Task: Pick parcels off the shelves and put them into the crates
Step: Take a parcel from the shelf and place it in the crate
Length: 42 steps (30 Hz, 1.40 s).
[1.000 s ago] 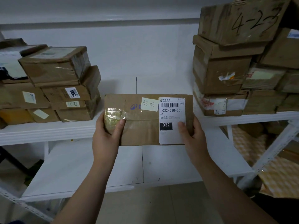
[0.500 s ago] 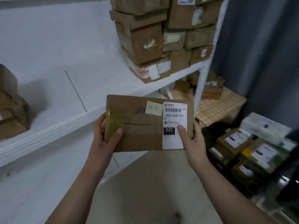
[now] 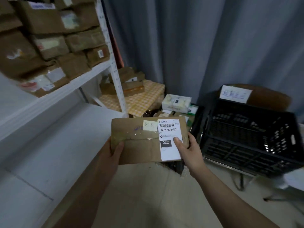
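– While both hands grip it, where is the flat brown cardboard parcel (image 3: pixel 139 145) in the head view, and what room lies around it?

– It hangs in the air over the beige floor (image 3: pixel 148 186), between the white metal shelf (image 3: pixel 54 96) on the left and the black slatted plastic crate (image 3: pixel 246 139) on the right. Its right edge is near the crate's left wall but apart from it. The crate stands on a thin metal frame with its open top towards the camera. A grey curtain (image 3: pixel 197 46) closes the back. Behind the parcel lies a low pile of small packets (image 3: pixel 176 102) beside a yellow checked cloth (image 3: pixel 139 99). Stacked brown cardboard boxes (image 3: pixel 49 38) fill the upper shelf to its front edge.

– Any writing?

– The white shipping label (image 3: pixel 169 140) on the parcel's right end carries a barcode, "032-038-E01" and "032" in a black block. Beside it sits a pale yellow sticky note (image 3: pixel 150 125) with handwriting I cannot read. A white paper sign (image 3: pixel 235 94) at the crate's far rim bears blue handwriting, too blurred to read.

– And the hands?

– The left hand (image 3: pixel 113 150) clasps the parcel's left end, thumb laid on the top face, fingers hidden beneath. The right hand (image 3: pixel 190 150) clasps the right end, thumb pressed on the label, fingers curled round the edge. Both forearms reach forward from the bottom of the frame.
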Tool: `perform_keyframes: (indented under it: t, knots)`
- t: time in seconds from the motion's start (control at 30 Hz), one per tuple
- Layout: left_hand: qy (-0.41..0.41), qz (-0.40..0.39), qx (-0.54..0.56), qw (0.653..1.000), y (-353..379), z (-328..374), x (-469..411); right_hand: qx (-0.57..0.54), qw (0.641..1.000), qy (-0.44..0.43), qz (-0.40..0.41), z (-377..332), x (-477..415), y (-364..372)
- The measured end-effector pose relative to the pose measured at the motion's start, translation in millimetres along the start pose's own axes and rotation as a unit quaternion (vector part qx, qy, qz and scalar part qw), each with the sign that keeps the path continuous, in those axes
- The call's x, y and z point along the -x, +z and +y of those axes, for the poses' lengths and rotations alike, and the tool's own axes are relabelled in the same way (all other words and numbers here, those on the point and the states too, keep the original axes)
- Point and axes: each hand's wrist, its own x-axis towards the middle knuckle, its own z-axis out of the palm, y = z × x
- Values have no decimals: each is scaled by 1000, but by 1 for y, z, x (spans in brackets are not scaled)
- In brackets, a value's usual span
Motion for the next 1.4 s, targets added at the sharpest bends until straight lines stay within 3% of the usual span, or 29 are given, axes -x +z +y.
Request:
perform_keyframes:
  t: [0.2, 0.37, 0.47, 0.6, 0.77, 0.9, 1.1, 1.23, 1.4]
  knots:
    - [35, -41, -37, 998, 148, 47, -3, 51, 995, 14, 84, -10, -34, -145]
    - [-34, -125, 10, 992, 254, 69, -20, 68, 991, 33, 113, -19, -60, -247]
    - [-35, -139, -25, 989, 299, 80, -37, 68, 991, 56, 96, -17, -82, -289]
    - [44, -174, -63, 982, 355, 96, -72, 67, 992, 87, 66, -10, -122, -331]
    - [31, -227, -78, 970, 435, 111, -130, 117, 981, 103, 116, 0, -199, -374]
    - [90, -302, -151, 937, 518, 113, -176, 191, 958, 116, 181, 12, -267, -405]
    - [143, -363, -289, 874, 619, 90, -228, 304, 922, 163, 175, 47, -343, -447]
    - [107, -405, -349, 838, 676, 51, -256, 338, 901, 238, 133, 97, -385, -466]
    - [74, -434, -366, 820, 722, -11, -276, 296, 903, 283, 129, 178, -420, -481]
